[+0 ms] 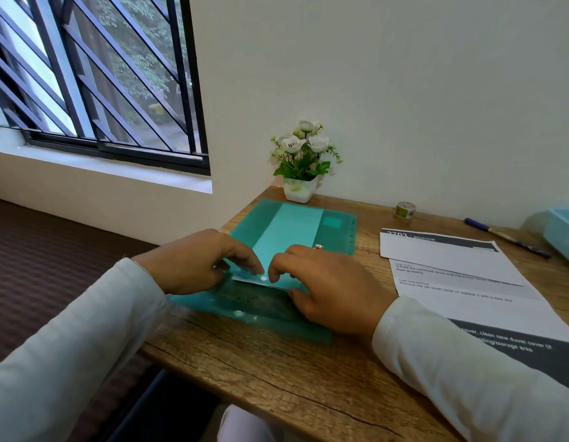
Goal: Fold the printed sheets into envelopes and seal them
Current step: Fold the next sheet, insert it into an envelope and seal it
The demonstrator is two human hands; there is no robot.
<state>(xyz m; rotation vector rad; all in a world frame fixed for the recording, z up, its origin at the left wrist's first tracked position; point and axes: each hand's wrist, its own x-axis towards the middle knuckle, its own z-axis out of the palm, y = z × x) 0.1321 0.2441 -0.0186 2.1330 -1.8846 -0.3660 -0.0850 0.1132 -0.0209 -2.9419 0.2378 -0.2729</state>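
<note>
While both hands work the pale flap [245, 278] at the near end of the teal envelope [335, 228], the step in hand looks like sealing. A folded sheet [289, 228] shows as a lighter strip through the plastic, lying just beyond the fingertips, so the filling seems done for this one.

The left hand [194, 260] comes in palm down, fingers bent, with the thumb tucked beneath them. Its grip appears to pinch the flap's edge. The right hand [324, 282] mirrors it, knuckles arched, fingertips down on the flap and the thumb set against the nearer side, so that grip is pinching too. Between the two sets of fingertips sits the small white snap [263, 278].

Judging from this, the next move calls for drawing the flap flat and pressing the snap straight onto its mate, which I cannot pick out for certain. Both forearms rest low over the counter [277, 371]. More printed sheets [474, 295] wait just outside the right hand's grip, and a tape roll [406, 209] stands well beyond it.
</note>
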